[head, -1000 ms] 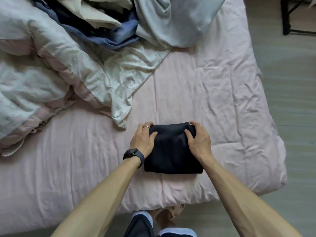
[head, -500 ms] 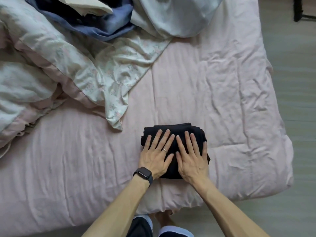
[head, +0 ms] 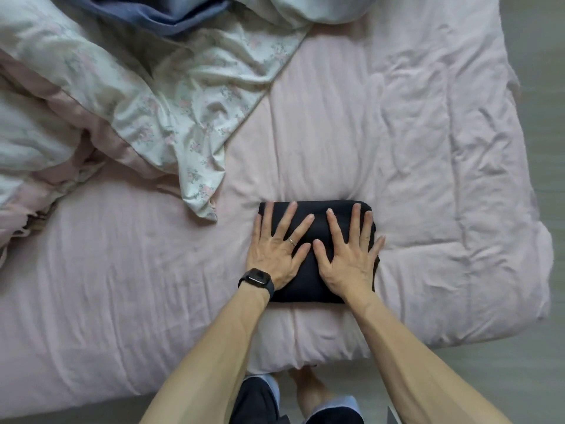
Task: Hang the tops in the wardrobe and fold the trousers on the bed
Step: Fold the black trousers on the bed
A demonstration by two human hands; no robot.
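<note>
A pair of black trousers (head: 315, 214), folded into a compact rectangle, lies near the front edge of the pink bed (head: 412, 148). My left hand (head: 279, 246), with a ring and a black watch at the wrist, presses flat on the left half of the bundle, fingers spread. My right hand (head: 348, 255) presses flat on the right half in the same way, its little finger reaching past the bundle's right edge onto the sheet.
A crumpled floral duvet (head: 153, 111) covers the bed's back left. A blue garment (head: 171, 16) and a pale blue-grey one (head: 321, 10) lie heaped at the top edge. Grey floor (head: 547, 117) runs along the right side. My feet (head: 308, 390) stand by the bed's front edge.
A second ago both hands curled round the bundle's far corners. They then laid flat on top of it and have since spread apart towards its sides.
</note>
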